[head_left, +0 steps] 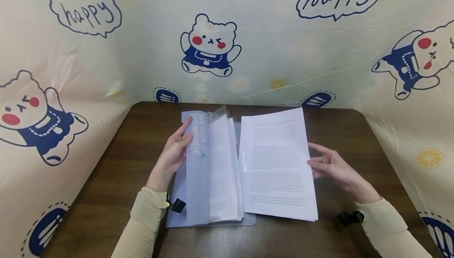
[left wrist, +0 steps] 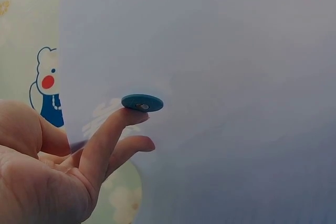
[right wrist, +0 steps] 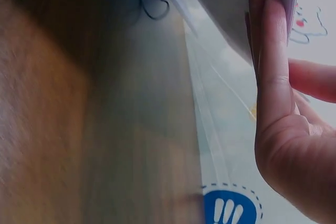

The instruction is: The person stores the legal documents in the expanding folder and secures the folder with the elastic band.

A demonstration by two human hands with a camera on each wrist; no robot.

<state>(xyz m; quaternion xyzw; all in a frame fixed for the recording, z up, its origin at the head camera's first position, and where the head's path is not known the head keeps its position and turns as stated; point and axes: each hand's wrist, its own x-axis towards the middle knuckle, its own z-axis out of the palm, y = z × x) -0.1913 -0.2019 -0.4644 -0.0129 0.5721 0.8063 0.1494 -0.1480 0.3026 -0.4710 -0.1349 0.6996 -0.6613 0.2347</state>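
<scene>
A pale blue translucent document folder [head_left: 196, 195] lies open on the table, its narrow flap with white lettering raised on the left. My left hand [head_left: 172, 151] grips that flap by its left edge. In the left wrist view, one fingertip sits right under a teal round button [left wrist: 143, 102] on the folder. Several printed sheets [head_left: 223, 179] stand in the folder's middle. On the right, my right hand [head_left: 331, 167] pinches a stack of printed paper [head_left: 276, 163] at its right edge, fingers partly hidden behind it. The stack's left edge overlaps the folder.
The dark brown wooden table [head_left: 117, 195] has rounded far corners. Behind and beside it hangs a pale curtain [head_left: 269, 53] with bear drawings and speech bubbles. A black wrist camera strap [head_left: 351, 217] shows at the right sleeve.
</scene>
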